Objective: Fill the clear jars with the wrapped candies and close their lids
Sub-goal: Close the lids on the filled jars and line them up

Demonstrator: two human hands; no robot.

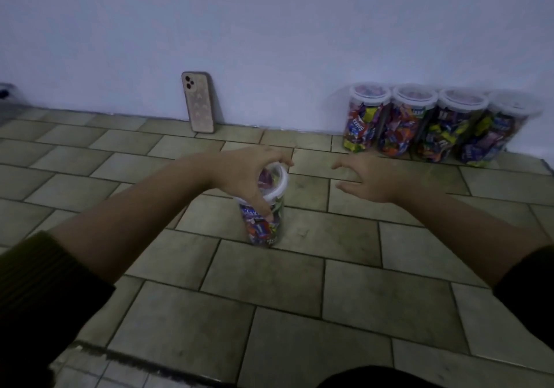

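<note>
Four filled jars [428, 124] lidded beyond the grip | left hand [248, 174] grasps fifth jar [265, 225], lid [280, 182] on | right hand [374, 180] released

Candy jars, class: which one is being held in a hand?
The jar standing alone mid-floor, which the left hand grips around its lid. The other four jars stand untouched in a row against the wall.
</note>
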